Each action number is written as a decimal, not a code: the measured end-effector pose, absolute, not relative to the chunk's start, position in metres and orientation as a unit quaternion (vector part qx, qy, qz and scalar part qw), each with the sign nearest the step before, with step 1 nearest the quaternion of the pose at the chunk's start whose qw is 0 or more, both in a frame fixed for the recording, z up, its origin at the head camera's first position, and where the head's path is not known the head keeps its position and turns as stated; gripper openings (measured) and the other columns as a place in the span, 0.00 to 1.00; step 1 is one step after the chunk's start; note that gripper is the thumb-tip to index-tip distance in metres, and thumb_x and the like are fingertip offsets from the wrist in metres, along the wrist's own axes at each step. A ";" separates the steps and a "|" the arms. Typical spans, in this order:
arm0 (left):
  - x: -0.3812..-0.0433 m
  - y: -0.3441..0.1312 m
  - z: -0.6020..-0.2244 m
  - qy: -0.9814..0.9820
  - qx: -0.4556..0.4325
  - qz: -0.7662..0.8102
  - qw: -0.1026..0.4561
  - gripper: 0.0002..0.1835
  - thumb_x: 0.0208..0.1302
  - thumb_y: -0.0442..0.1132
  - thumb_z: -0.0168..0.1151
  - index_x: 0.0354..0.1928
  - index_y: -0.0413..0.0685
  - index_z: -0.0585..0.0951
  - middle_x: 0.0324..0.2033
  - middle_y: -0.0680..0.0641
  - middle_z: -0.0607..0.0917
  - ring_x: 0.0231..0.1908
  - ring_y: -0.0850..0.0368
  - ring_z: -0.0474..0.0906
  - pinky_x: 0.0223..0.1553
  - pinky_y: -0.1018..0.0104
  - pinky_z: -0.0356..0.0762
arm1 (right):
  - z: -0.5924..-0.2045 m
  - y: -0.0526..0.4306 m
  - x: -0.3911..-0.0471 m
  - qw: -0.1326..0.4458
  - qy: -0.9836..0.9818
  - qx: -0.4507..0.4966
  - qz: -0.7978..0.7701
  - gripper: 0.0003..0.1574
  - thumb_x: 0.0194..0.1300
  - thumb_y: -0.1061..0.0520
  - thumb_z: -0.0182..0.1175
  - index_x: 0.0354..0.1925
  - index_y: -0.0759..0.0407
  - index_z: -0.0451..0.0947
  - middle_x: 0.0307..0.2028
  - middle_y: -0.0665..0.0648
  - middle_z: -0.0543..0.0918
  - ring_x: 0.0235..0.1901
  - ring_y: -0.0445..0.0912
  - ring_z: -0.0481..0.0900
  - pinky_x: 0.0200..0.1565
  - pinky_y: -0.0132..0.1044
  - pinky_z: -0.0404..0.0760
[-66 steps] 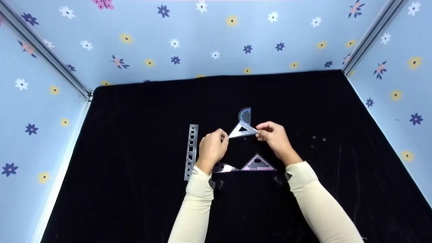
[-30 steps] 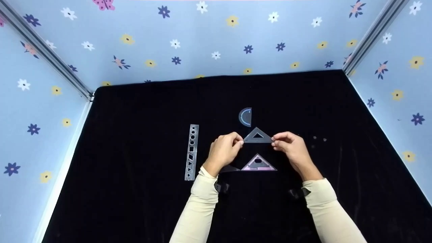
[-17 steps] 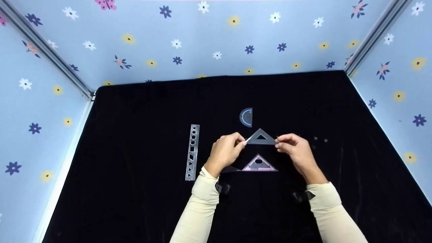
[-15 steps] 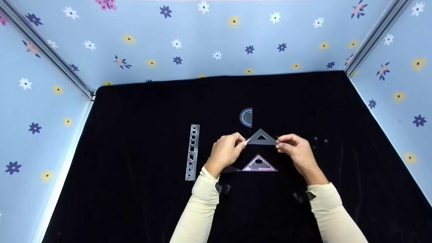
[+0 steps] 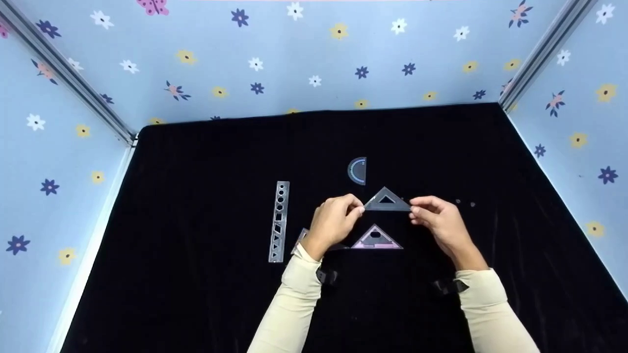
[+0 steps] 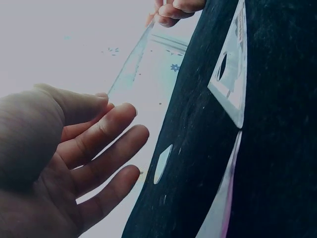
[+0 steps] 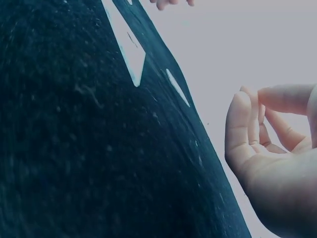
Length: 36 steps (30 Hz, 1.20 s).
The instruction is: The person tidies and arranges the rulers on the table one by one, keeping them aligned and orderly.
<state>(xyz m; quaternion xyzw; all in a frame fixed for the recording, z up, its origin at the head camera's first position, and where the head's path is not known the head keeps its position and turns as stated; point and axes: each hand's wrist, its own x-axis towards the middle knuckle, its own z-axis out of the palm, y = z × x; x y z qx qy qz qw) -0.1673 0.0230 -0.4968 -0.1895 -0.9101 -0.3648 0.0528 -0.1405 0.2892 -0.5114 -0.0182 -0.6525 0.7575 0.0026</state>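
Observation:
My left hand (image 5: pixel 336 218) pinches the left corner of a clear triangular set square (image 5: pixel 385 206), which has a small triangular cutout. At the opposite corner, my right hand (image 5: pixel 439 218) holds it between thumb and fingers. The left wrist view shows this set square (image 6: pixel 130 64) nearly edge-on, raised off the black cloth. Below it in the head view lies a pink-edged set square (image 5: pixel 385 241). Its left corner meets another set square (image 5: pixel 300 238), partly hidden under my left wrist. Beyond my hands lies a clear half-round protractor (image 5: pixel 360 171) with a blue scale.
A clear stencil ruler (image 5: pixel 278 222) with a row of cut-out shapes lies left of my left hand. Small pale specks (image 5: pixel 472 204) dot the black cloth (image 5: pixel 196 220) on the right. Flower-patterned walls (image 5: pixel 314 54) stand at the back and both sides.
Both hands have carried the set square to the right and slightly toward me, away from the protractor it overlapped. Its face, bright with glare earlier, now looks clear and grey.

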 end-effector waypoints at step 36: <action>-0.155 0.049 -0.498 -0.900 -0.181 -0.374 0.134 0.04 0.65 0.48 0.65 0.34 0.62 0.87 0.24 0.70 0.83 0.28 0.71 0.79 0.32 0.63 0.78 | -0.510 0.317 -0.122 -0.041 -0.664 0.045 0.745 0.26 0.61 0.77 0.61 0.58 0.84 0.70 0.38 0.61 0.82 0.34 0.46 0.84 0.40 0.38 0.85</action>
